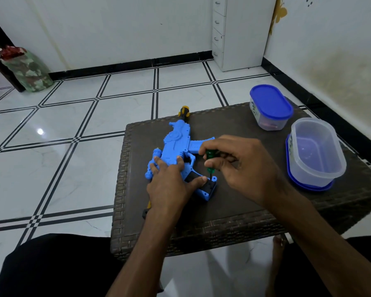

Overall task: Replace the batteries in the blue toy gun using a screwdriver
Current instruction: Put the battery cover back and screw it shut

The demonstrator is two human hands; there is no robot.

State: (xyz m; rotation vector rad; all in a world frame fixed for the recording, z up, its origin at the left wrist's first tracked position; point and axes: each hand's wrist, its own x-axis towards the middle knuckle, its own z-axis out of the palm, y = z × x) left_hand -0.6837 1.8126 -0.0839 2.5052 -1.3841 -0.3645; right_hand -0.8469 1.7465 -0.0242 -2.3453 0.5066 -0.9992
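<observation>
A blue toy gun (176,151) is laid flat on a dark woven table (234,211), towards its left edge, with the yellow and black muzzle pointing away from the person and reaching past the far edge. The gun is pressed down by the left hand (169,185), whose fingers are spread straight over the body while the thumb is laid against the black grip. A screwdriver (210,161) with a green handle is pinched between the curled fingers and thumb of the right hand (242,166). It is held nearly upright, and its tip is set on the blue base of the grip, just beside the left thumb.

On the far right corner of the table a clear box with a blue lid (270,107) is seen, something small and reddish lying inside. Nearer, at the right edge, an open clear box (316,153) is stood on its own blue lid. A white tiled floor (73,125) with black lines is spread around the table.
</observation>
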